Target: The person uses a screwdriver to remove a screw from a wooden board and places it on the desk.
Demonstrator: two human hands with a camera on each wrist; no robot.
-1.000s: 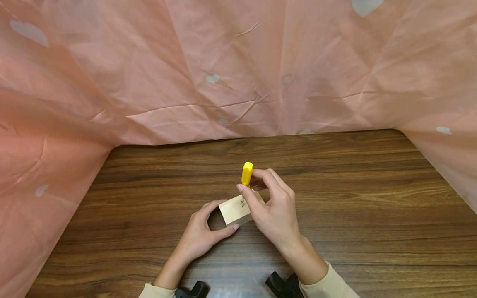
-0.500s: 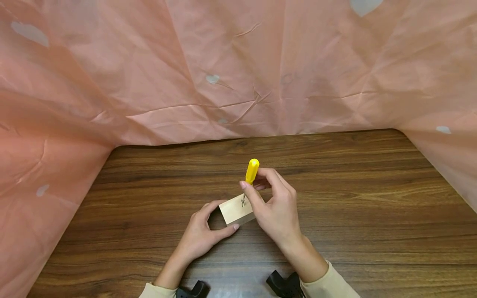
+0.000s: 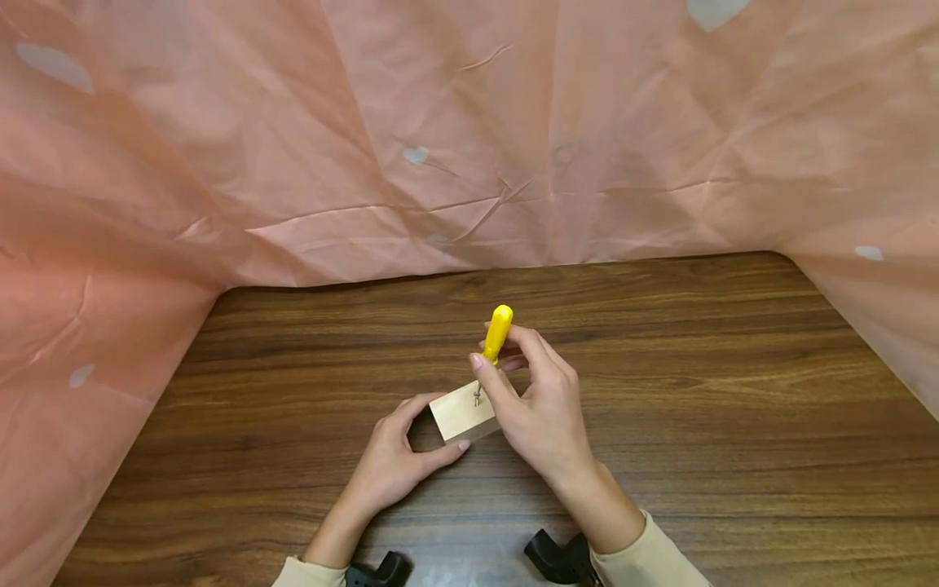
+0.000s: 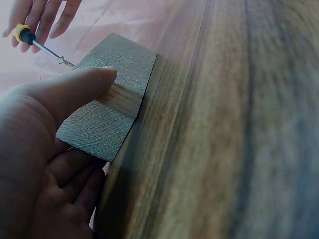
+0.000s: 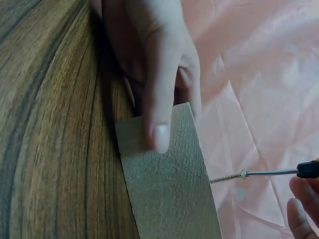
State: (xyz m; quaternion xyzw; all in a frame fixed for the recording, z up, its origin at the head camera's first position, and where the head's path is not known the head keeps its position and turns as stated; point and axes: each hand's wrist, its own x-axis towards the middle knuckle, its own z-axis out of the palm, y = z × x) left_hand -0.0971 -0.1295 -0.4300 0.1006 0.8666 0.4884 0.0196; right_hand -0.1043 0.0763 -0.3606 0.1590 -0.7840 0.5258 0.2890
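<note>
One wooden block (image 3: 460, 413) on table surface (image 3: 704, 391), well in from far edge, between the far corners. Left hand (image 3: 392, 463) grips its left end, thumb on near side. Right hand (image 3: 544, 408) pinches yellow screwdriver (image 3: 499, 328) low on handle. Screw (image 5: 229, 178) stands in block's top, threads showing; driver tip seems to meet its head, small in view.

My left hand (image 3: 387, 466) curves in a wide C, left thumb (image 3: 440, 459) spread from the fingers (image 3: 412, 412). Just right of that thumb's tip, my right hand (image 3: 544, 417) pinches, right thumb (image 3: 497, 390) facing the forefinger (image 3: 530, 342). Both forearms (image 3: 612, 514) slant inward behind my fingers.
</note>
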